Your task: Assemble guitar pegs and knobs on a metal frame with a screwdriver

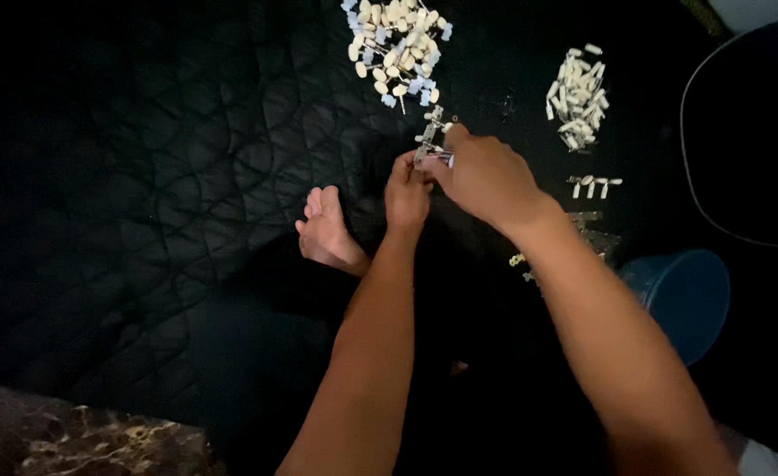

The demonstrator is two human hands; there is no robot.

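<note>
I see a small metal piece [429,137] pinched between my left hand [407,189] and right hand [486,176], both grips pressed onto it, its lower end hidden by fingers. It sits just below the near pile of white pegs [398,44]; open dark quilt [142,176] spreads left, and a blue tub [684,300] crowds the right.

pale pile [396,48]: top cut off | metal strip [428,137]: lower end hidden by fingers [404,167]

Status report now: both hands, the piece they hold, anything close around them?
Left hand and right hand both pinching small metal strip. Pile of pale pegs just beyond it. Bare foot beside left hand, apart. Blue bucket at right.
</note>
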